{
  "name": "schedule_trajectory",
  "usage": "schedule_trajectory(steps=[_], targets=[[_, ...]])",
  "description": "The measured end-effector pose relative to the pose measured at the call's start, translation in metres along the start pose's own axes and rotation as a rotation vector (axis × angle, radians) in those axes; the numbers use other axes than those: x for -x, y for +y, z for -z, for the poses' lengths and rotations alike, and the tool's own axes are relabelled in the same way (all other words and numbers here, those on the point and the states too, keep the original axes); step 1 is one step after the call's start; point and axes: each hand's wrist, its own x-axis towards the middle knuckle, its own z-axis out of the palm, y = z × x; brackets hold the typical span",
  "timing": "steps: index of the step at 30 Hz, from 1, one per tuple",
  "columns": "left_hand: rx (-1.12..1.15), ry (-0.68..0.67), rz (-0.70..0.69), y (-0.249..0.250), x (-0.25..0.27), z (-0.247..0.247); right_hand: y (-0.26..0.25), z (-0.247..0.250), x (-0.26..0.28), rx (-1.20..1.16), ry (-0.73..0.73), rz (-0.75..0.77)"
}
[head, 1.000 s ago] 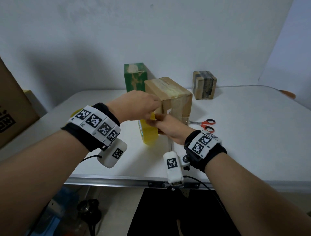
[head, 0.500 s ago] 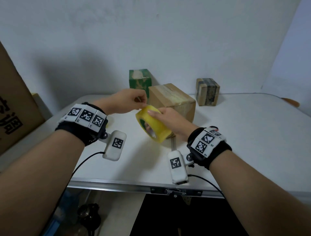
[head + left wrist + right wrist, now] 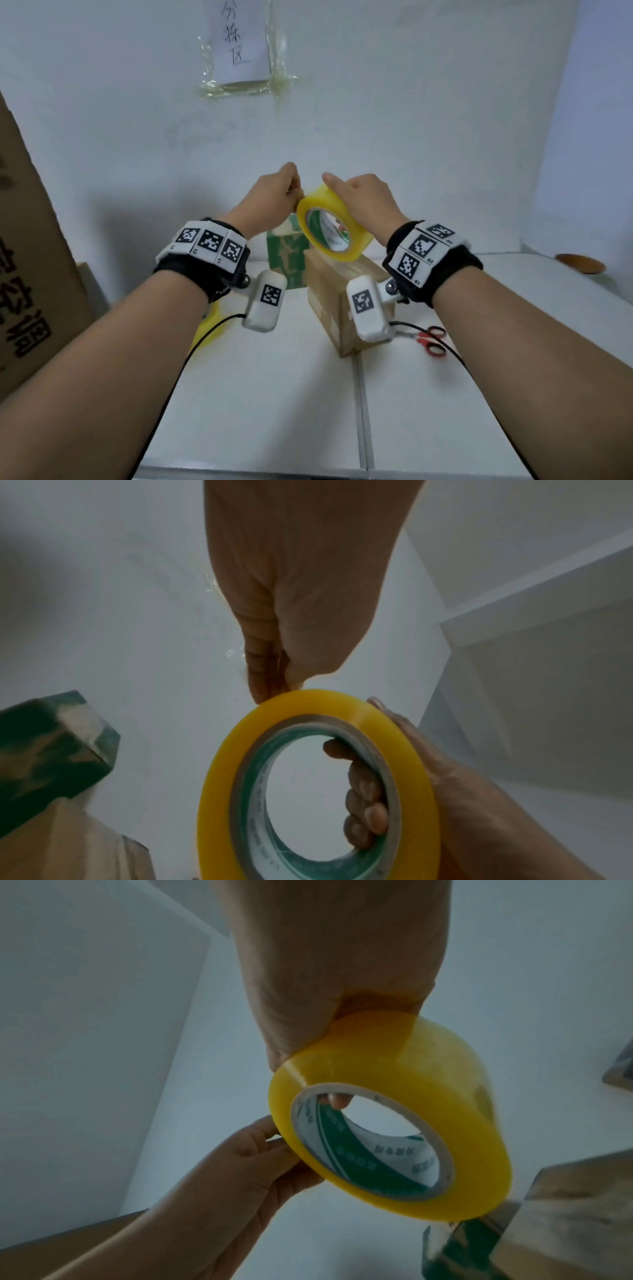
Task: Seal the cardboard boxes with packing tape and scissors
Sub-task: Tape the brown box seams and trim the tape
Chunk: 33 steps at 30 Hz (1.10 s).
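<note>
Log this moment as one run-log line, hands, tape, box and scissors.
right hand: holds tape roll, fingers through core | left hand: pinches at roll's rim | cardboard box: on table, below roll | scissors: on table, untouched

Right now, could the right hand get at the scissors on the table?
Probably not at once. The right hand is raised and grips the tape roll, fingers through its core. The scissors lie uncovered on the table beside the brown box, so the way looks free once the tape is put down.
</note>
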Motion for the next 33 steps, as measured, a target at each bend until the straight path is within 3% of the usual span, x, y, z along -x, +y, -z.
schedule_trajectory(steps=[5, 9, 11, 14, 16, 21, 25, 29, 33], targets=[[0.084, -0.053, -0.019, 0.003, -0.024, 0.004, 0.016, 0.011, -0.014, 0.165, -0.074, -0.063], [0.253, -0.25, 0.08, -0.002, -0.044, 0.003, 0.038, 0.012, -0.017, 0.342, -0.133, -0.184], [0.355, -0.283, 0.141, -0.006, -0.052, -0.007, 0.041, 0.017, -0.023, 0.249, -0.16, -0.224], [0.472, -0.359, 0.222, -0.019, -0.065, -0.024, 0.044, 0.024, -0.03, -0.085, -0.219, -0.319], [0.41, -0.393, 0.266, -0.033, -0.073, -0.039, 0.047, 0.023, -0.031, -0.177, -0.205, -0.347], [0.215, -0.452, 0.393, -0.047, -0.083, -0.082, 0.062, 0.0, -0.034, 0.162, -0.263, -0.326], [0.069, -0.587, 0.398, -0.059, -0.084, -0.113, 0.062, -0.007, -0.044, 0.219, -0.297, -0.322], [0.179, -0.692, 0.486, -0.067, -0.074, -0.128, 0.057, -0.012, -0.049, 0.264, -0.309, -0.313], [0.142, -0.628, 0.492, -0.071, -0.068, -0.127, 0.055, -0.013, -0.052, 0.26, -0.28, -0.32]])
